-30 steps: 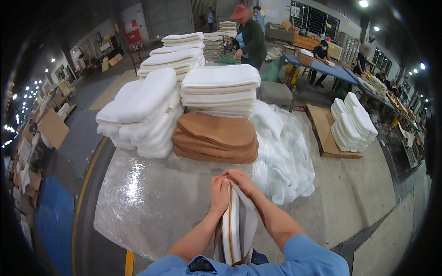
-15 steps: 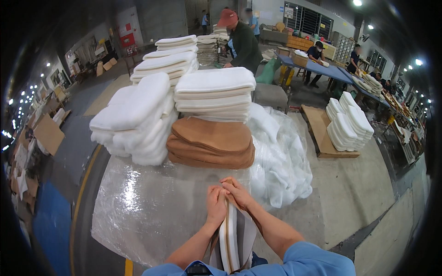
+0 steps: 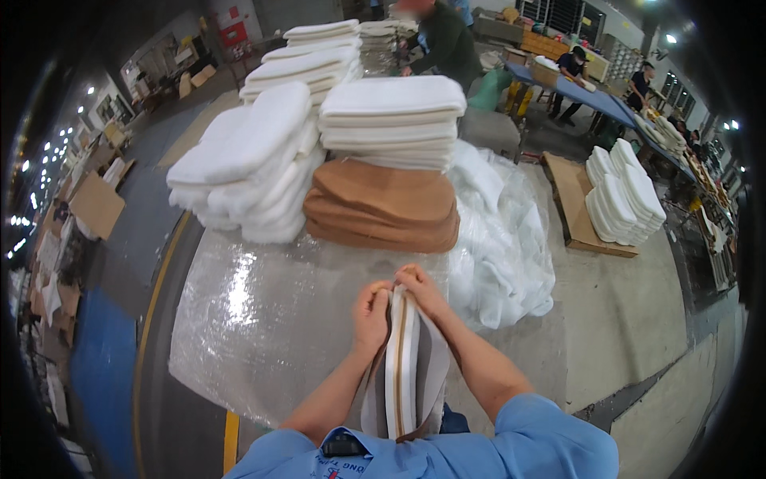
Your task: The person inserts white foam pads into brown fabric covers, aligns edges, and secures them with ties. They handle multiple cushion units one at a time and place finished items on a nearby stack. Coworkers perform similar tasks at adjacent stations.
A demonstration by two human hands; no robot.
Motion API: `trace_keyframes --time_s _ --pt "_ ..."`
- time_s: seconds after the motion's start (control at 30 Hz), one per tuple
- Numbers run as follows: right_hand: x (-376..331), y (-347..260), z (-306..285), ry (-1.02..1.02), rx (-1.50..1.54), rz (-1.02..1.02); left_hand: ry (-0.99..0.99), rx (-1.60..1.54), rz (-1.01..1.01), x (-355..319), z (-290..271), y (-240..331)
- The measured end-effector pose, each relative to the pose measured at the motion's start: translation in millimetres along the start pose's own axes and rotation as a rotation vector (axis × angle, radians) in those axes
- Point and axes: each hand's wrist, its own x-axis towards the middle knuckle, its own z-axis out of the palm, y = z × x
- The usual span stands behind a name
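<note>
In front of my body, my left hand (image 3: 371, 319) and my right hand (image 3: 420, 289) pinch the far end of a cushion cover (image 3: 433, 359). Its grey and brown fabric sides stand apart. Between them runs a long white padded edge (image 3: 390, 375) with a narrow brown strip down it, which looks like a zipper. Both hands have closed fingers and sit close together, the right slightly farther away. Beyond them, a stack of brown cushion covers or pads (image 3: 383, 207) rests on the plastic-wrapped table (image 3: 263, 319); thick white pads (image 3: 391, 104) are piled on top of it.
More white pads (image 3: 239, 152) are heaped at the left and behind. Clear plastic wrapping (image 3: 503, 247) bulges on the right. Farther right, white pads (image 3: 622, 195) stand on a cardboard sheet (image 3: 570, 207). A person in dark green (image 3: 447, 48) works beyond the stacks; others sit by a blue table (image 3: 586, 96).
Both hands have moved slightly farther away with the cushion cover's end, and its grey sides spread wider. The view has tilted down, so the stacks appear higher.
</note>
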Motion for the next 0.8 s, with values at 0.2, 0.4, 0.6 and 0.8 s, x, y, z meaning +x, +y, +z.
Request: trace_keyframes --time_s 0.2,0.4,0.6,0.8 --pt "-6.2 -15.0 -2.2 0.021 -0.133 0.056 0.142 -0.303 -0.447 -105.3 -70.0 8.1" --pt "1.6 -19.7 19.6 -0.003 -0.317 0.070 -0.308 -0.453 -0.984 -255.0 -103.3 48.4" --pt "26.0 -5.3 13.2 0.057 -0.488 0.004 -0.673 -0.187 -0.982 -285.0 -129.7 28.0" --pt "31.4 -3.8 -9.1 0.200 -0.448 0.000 -0.341 -0.439 -0.622 -305.5 -124.7 63.8"
